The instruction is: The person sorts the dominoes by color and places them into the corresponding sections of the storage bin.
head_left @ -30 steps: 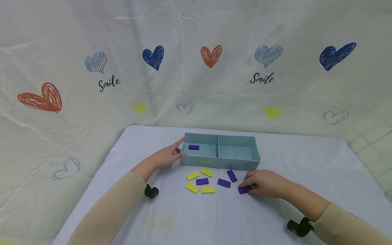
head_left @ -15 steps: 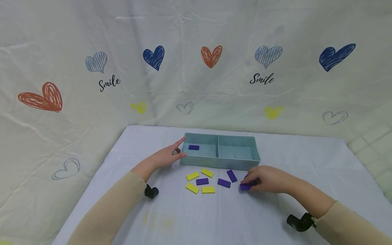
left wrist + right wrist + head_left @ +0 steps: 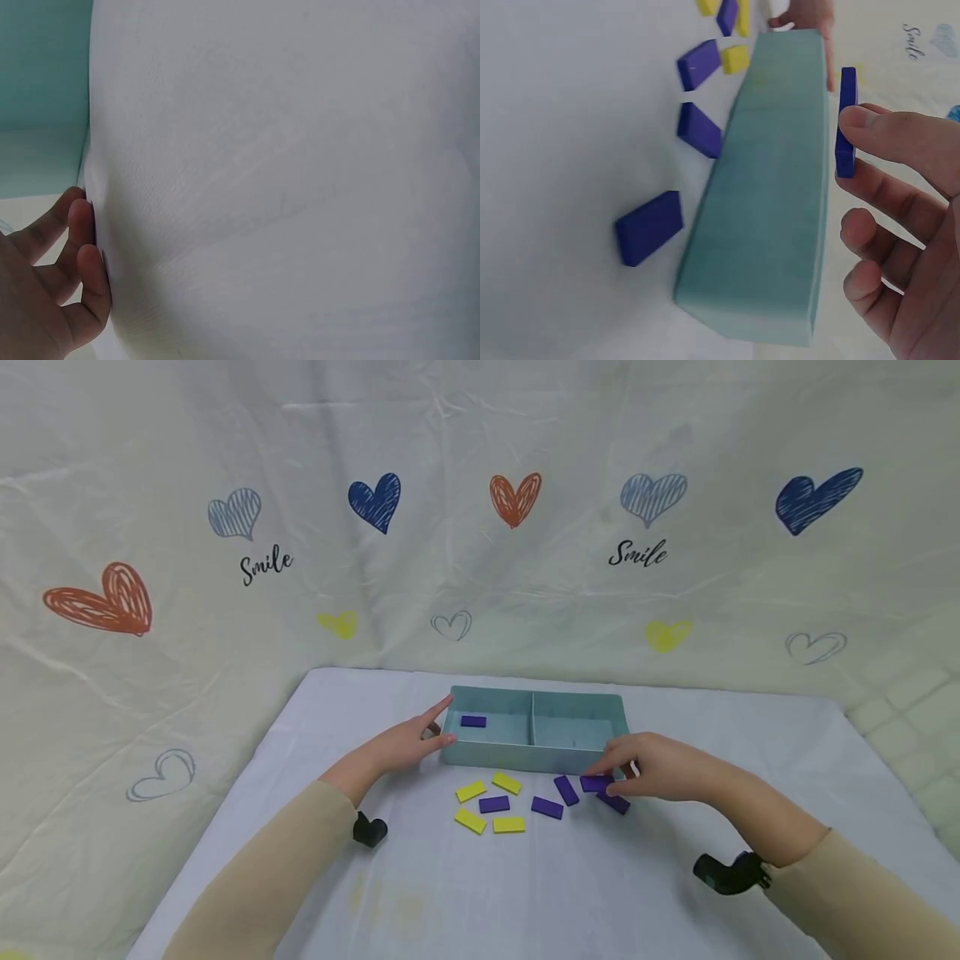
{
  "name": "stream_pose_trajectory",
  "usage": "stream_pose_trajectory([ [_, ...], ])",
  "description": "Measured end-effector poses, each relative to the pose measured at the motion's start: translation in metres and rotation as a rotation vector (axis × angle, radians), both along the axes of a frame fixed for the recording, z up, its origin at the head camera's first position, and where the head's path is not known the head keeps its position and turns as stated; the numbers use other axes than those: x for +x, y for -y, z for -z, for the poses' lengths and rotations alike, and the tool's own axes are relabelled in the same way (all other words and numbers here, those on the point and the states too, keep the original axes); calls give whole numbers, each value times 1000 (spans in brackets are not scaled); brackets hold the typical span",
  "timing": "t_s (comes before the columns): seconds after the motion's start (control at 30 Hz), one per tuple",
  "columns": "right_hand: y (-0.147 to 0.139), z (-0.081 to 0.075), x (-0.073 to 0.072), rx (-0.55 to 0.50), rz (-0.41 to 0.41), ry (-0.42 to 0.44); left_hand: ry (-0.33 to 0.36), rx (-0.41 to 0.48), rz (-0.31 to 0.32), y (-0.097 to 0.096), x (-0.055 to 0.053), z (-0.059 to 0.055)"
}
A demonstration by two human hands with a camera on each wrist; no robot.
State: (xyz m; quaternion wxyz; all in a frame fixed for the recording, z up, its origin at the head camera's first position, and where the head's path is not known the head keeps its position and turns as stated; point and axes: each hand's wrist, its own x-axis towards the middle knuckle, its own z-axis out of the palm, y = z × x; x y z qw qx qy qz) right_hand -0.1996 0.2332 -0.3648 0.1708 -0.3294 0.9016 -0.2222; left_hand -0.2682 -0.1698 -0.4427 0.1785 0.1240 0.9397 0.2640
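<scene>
My right hand [image 3: 660, 767] pinches a flat purple block [image 3: 847, 88] between thumb and forefinger, close by the box's front right corner. In the right wrist view the block is upright beside the rim, the other fingers loosely bent. My left hand [image 3: 401, 745] is at the left end of the pale teal box [image 3: 540, 760], its straight forefinger at the back corner and its thumb at the front one. The left wrist view shows its remaining fingers [image 3: 94, 277] bent, down by the cloth. One purple block [image 3: 473, 722] lies in the left compartment; the right compartment holds nothing.
In front of the box lie several yellow blocks [image 3: 470, 822] and purple blocks [image 3: 547, 807]. Another purple block [image 3: 613, 802] is just below my right hand. A divider [image 3: 533, 718] splits the box. Behind the white-covered table [image 3: 420, 893] hangs a heart-patterned sheet [image 3: 450, 568].
My right hand has picked up a purple block from the right of the group and moved up and forward with it to the box's front. The left hand has stayed put.
</scene>
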Motion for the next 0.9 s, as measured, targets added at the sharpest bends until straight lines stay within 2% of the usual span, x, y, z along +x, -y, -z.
stream_pose_trajectory([
  [0.27,11,-6,-28,-83,41,-27,-10,7,19,1,-1,-3],
  [0.57,37,-6,-57,-75,77,-56,2,11,17,1,-5,3],
  [0.7,53,-8,-67,-56,98,-31,-7,14,24,1,-5,4],
  [0.9,77,-15,-86,-87,49,-11,-7,24,18,2,-4,4],
])
